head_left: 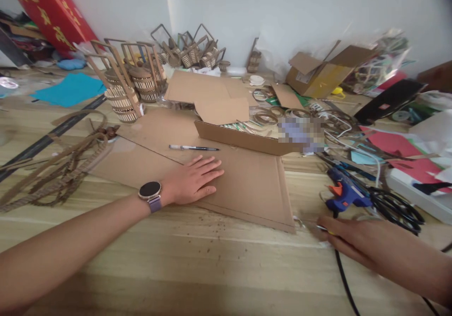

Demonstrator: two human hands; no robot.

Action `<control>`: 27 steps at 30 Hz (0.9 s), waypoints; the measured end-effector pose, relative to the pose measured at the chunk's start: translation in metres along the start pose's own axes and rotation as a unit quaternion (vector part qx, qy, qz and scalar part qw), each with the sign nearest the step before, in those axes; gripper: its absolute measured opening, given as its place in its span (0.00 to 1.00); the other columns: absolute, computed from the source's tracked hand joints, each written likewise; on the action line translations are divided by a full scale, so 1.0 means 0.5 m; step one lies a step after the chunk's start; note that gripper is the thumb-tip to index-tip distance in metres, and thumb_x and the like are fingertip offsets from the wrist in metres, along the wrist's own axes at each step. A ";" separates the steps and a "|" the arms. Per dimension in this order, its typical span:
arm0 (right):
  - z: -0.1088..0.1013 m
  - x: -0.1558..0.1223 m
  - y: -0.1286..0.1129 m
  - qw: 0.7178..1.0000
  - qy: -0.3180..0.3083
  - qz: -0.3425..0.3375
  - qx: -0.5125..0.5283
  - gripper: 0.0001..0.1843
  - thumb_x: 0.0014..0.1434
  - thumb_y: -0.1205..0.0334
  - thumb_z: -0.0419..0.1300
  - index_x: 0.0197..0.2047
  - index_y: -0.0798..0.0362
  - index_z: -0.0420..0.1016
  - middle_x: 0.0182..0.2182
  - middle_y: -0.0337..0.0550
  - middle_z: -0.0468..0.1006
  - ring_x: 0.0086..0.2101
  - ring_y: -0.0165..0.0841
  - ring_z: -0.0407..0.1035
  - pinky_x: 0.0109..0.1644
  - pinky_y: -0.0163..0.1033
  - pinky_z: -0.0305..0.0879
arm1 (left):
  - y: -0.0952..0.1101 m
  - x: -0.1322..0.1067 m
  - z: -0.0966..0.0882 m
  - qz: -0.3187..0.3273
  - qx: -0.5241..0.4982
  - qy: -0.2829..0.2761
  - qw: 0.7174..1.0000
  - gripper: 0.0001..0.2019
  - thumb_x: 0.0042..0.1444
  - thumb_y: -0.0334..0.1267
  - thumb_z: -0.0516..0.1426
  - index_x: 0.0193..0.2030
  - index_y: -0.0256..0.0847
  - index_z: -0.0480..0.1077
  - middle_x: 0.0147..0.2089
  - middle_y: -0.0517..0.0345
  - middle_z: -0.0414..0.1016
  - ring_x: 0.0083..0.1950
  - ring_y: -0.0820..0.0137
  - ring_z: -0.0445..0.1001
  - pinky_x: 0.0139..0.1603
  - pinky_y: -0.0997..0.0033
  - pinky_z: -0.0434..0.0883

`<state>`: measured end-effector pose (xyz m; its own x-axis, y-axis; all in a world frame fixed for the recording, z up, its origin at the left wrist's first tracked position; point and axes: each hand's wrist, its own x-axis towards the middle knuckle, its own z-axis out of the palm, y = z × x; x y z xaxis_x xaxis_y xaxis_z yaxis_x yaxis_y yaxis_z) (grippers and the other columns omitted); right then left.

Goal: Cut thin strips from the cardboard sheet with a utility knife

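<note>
My left hand (196, 179) lies flat, fingers spread, on a sheet of brown cardboard (254, 184). A dark line runs across the sheet, and another follows its near edge. Just beyond my fingertips a black pen (194, 148) rests on the cardboard. My right hand (349, 240), slightly blurred, is to the right of the sheet, low over the table. Its fingers are closed on a small yellow tool with a metal tip (322, 228), which looks like a utility knife; most of it is hidden. Behind that hand lies a blue glue gun (348, 196).
Bamboo strips (67, 160) lie at left near small wooden buckets (122, 101). A folded cardboard strip (243, 139) stands on edge behind the sheet. Black cable (397, 207), red paper (391, 146) and an open carton (318, 73) crowd the right side. Crumbs dot the wooden table (197, 278).
</note>
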<state>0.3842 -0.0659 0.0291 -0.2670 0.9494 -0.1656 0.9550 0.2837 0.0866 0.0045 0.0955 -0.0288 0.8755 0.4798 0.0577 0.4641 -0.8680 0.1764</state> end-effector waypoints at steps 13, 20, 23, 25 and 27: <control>-0.072 0.248 -0.327 0.986 -0.050 -0.151 -0.047 0.09 0.68 0.60 0.51 0.40 0.53 0.70 0.26 0.42 0.81 0.27 0.37 0.77 0.20 0.35 0.50 | -0.019 -0.007 -0.010 -0.085 -0.199 0.164 0.962 0.33 0.69 0.57 0.34 0.67 0.36 0.58 0.73 0.45 0.52 0.75 0.62 0.45 0.73 0.52 0.49; -0.081 0.286 -0.366 0.981 -0.038 -0.186 -0.041 0.12 0.68 0.64 0.49 0.42 0.53 0.73 0.30 0.44 0.82 0.29 0.38 0.78 0.23 0.37 0.62 | -0.020 -0.003 -0.012 -0.088 -0.207 0.158 0.961 0.32 0.69 0.56 0.33 0.66 0.36 0.59 0.72 0.46 0.54 0.75 0.63 0.46 0.73 0.54 0.50; -0.082 0.288 -0.368 0.980 -0.046 -0.188 -0.046 0.12 0.68 0.64 0.49 0.42 0.53 0.74 0.30 0.45 0.83 0.29 0.39 0.78 0.24 0.38 0.64 | -0.021 -0.003 -0.011 -0.084 -0.226 0.159 0.957 0.35 0.68 0.59 0.33 0.66 0.36 0.59 0.72 0.46 0.54 0.75 0.64 0.46 0.73 0.54 0.49; -0.081 0.291 -0.370 0.979 -0.054 -0.190 -0.052 0.12 0.67 0.64 0.50 0.42 0.53 0.75 0.30 0.45 0.83 0.29 0.39 0.78 0.24 0.37 0.65 | -0.022 -0.002 -0.009 -0.081 -0.230 0.159 0.957 0.36 0.67 0.60 0.32 0.66 0.36 0.60 0.72 0.45 0.54 0.75 0.64 0.45 0.73 0.54 0.49; -0.084 0.295 -0.374 0.977 -0.060 -0.197 -0.059 0.10 0.66 0.66 0.52 0.42 0.52 0.75 0.31 0.45 0.83 0.29 0.39 0.78 0.24 0.37 0.65 | -0.022 -0.001 -0.007 -0.078 -0.231 0.159 0.957 0.38 0.67 0.61 0.32 0.66 0.35 0.60 0.72 0.45 0.54 0.75 0.64 0.45 0.73 0.54 0.49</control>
<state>0.1606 0.0269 0.0296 -0.5869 0.7431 -0.3214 0.7582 0.6437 0.1038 -0.0016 0.1052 -0.0272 0.6817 0.6767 0.2781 0.4118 -0.6691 0.6187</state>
